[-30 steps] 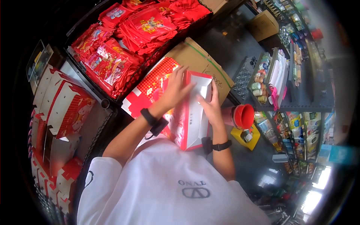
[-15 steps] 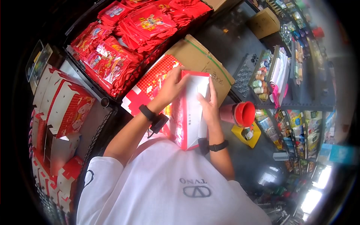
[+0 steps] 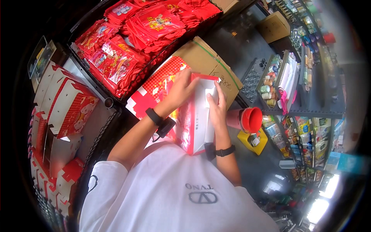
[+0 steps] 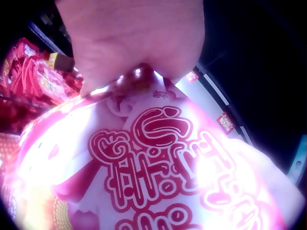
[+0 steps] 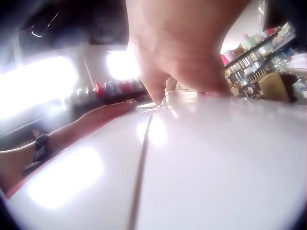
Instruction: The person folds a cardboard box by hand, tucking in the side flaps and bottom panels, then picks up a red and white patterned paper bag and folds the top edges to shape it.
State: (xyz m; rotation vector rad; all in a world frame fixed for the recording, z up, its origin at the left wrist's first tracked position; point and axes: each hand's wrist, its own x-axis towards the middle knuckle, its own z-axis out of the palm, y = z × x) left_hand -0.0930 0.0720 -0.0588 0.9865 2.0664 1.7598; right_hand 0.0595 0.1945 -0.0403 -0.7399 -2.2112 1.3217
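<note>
In the head view a red-and-white cardboard gift box (image 3: pixel 202 112) is held in front of the chest, plain white panel up. My left hand (image 3: pixel 180 91) grips its far red edge from the printed side, fingers bent over toward the white panel. Large red characters on the printed panel (image 4: pixel 158 163) fill the left wrist view, where the fingertips are hidden. My right hand (image 3: pixel 218 110) holds the far right corner, thumb on the white panel and fingers along the outer edge. Under the right hand in its wrist view, a seam runs between white panels (image 5: pixel 216 143).
Behind the box lie a red-checked printed carton piece (image 3: pixel 154 87) and a brown cardboard box (image 3: pixel 205 58). A wire basket of red bags (image 3: pixel 154 25) stands at upper left. Folded cartons (image 3: pixel 69 110) fill the left rack. Red buckets (image 3: pixel 252 119) stand at right, near shelving (image 3: pixel 317 108).
My left hand has come down from spread fingers above the panel onto the box's far edge. The right thumb has shifted a little on the white panel; the box stays nearly in place.
</note>
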